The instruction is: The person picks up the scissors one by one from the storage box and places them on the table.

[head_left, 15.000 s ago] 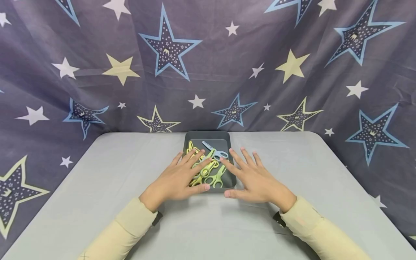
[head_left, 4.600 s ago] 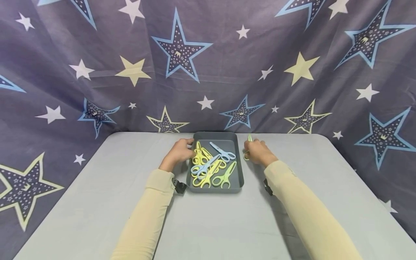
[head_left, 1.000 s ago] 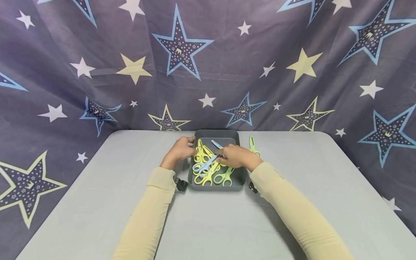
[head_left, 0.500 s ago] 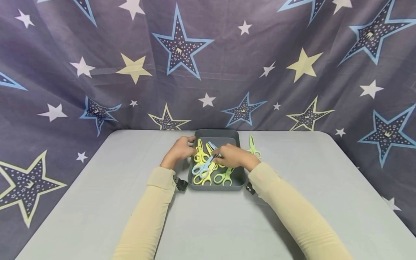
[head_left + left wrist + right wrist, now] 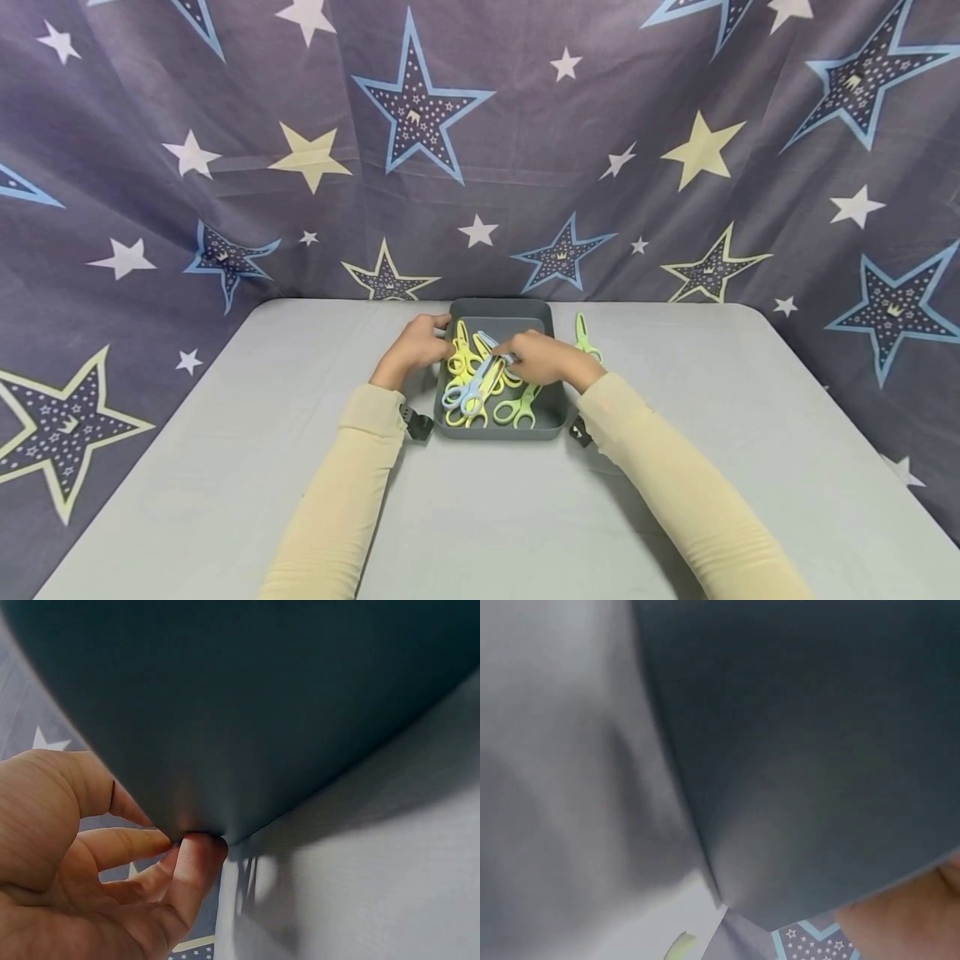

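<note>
A dark grey tray (image 5: 498,432) stands on the table with several pairs of scissors in it. My left hand (image 5: 417,343) grips the tray's left wall; in the left wrist view my thumb and fingers (image 5: 120,870) close on its rim. Inside the tray, my right hand (image 5: 542,358) reaches over the right wall, its fingertips curled at a pair of blue scissors (image 5: 472,390). Around these lie yellow scissors (image 5: 459,350) and green scissors (image 5: 519,408). Part of a second blue pair (image 5: 487,338) is hidden under my right fingers. The tray wall hides my right fingertips in the right wrist view.
Green scissors (image 5: 585,337) lie on the table outside the tray, by its back right side. The light grey table (image 5: 495,517) ends at the back against a dark curtain (image 5: 480,167) printed with stars.
Over the last second the blue scissors at my right fingers have turned more upright, and the second blue pair has slid left. Earlier, my right hand was at the green scissors outside the tray.
</note>
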The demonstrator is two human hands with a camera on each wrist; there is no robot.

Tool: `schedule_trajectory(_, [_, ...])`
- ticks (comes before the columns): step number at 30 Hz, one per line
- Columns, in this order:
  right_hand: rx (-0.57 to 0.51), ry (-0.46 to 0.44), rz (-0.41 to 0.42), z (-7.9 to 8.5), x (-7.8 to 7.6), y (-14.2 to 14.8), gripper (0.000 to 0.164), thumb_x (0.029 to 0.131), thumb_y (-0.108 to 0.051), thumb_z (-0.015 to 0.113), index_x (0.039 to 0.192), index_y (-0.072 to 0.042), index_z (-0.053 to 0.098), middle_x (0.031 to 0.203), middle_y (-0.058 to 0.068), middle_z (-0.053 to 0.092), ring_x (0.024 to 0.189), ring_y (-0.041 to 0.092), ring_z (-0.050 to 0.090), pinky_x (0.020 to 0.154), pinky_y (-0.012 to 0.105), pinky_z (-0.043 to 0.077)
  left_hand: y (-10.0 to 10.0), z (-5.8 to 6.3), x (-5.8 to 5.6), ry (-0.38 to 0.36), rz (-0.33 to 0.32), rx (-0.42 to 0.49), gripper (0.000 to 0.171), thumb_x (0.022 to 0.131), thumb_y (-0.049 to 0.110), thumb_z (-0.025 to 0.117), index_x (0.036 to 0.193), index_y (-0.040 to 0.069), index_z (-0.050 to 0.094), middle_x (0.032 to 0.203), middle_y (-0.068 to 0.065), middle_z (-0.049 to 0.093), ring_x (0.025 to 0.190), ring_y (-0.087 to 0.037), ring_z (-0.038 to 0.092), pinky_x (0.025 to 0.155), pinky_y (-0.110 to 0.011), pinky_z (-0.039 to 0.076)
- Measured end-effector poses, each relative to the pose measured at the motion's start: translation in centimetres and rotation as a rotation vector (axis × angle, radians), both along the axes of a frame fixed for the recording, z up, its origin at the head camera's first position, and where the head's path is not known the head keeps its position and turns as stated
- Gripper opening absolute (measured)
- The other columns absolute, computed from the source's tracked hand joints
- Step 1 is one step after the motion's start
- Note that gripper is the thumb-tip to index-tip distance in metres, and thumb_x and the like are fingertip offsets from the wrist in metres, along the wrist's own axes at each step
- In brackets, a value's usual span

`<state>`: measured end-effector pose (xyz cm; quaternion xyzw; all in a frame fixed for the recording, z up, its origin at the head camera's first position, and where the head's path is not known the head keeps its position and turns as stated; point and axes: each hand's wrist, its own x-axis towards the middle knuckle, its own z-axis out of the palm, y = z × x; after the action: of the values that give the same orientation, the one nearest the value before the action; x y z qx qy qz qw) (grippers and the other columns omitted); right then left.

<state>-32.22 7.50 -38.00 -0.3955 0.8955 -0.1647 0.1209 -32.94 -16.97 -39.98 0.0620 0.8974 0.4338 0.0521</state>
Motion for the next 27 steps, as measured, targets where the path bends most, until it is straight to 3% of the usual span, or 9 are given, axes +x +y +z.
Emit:
schedule_trajectory(3, [-0.001,0.045,0.005,0.0,0.0,0.2,0.046,0.095,0.001,0.058,0.14,-0.002,0.061,0.139,0.012,0.064,0.059,0.01,0.052,0.09,0.035,0.052,0.0,0.0,0.1,-0.005,0.002,0.005,0.084,0.072,0.001,0.066,0.153,-0.002,0.043,0.142,-0.023,0.058,0.13,-0.033,0.053,0.11,-0.046,0.044])
schedule_trajectory(5, [-0.007,0.077,0.003,-0.1,0.0,0.2,0.044,0.095,0.001,0.06,0.138,-0.002,0.064,0.137,0.012,0.066,0.082,0.016,0.067,0.104,0.041,0.048,0.0,0.0,0.1,-0.004,-0.002,0.005,0.084,0.073,0.001,0.066,0.153,-0.002,0.043,0.142,-0.023,0.058,0.13,-0.034,0.053,0.11,-0.046,0.044])
schedule_trajectory(8, [-0.028,0.115,0.002,-0.3,0.0,0.3,0.041,0.093,0.002,0.063,0.134,-0.003,0.067,0.134,0.011,0.068,0.115,0.024,0.066,0.113,0.047,0.043,0.0,0.0,0.1,-0.007,-0.003,0.007,0.084,0.073,0.001,0.066,0.153,-0.002,0.043,0.141,-0.024,0.059,0.13,-0.034,0.054,0.11,-0.046,0.045])
schedule_trajectory(17, [-0.028,0.229,0.002,-0.9,-0.4,0.4,0.028,0.092,-0.004,0.068,0.12,-0.005,0.072,0.116,0.009,0.072,0.098,0.022,0.067,0.091,0.039,0.056,0.0,0.2,0.0,-0.008,-0.005,0.017,0.084,0.072,0.001,0.065,0.154,-0.002,0.042,0.143,-0.022,0.057,0.13,-0.033,0.053,0.11,-0.046,0.045])
schedule_trajectory(27, [-0.038,0.234,0.056,-1.1,-0.7,0.4,0.026,0.093,-0.003,0.067,0.117,-0.007,0.075,0.117,0.006,0.073,0.11,0.024,0.067,0.098,0.039,0.054,-0.1,0.1,0.0,-0.013,-0.003,0.014,0.085,0.072,0.001,0.066,0.153,-0.001,0.043,0.143,-0.022,0.058,0.13,-0.033,0.053,0.109,-0.046,0.045])
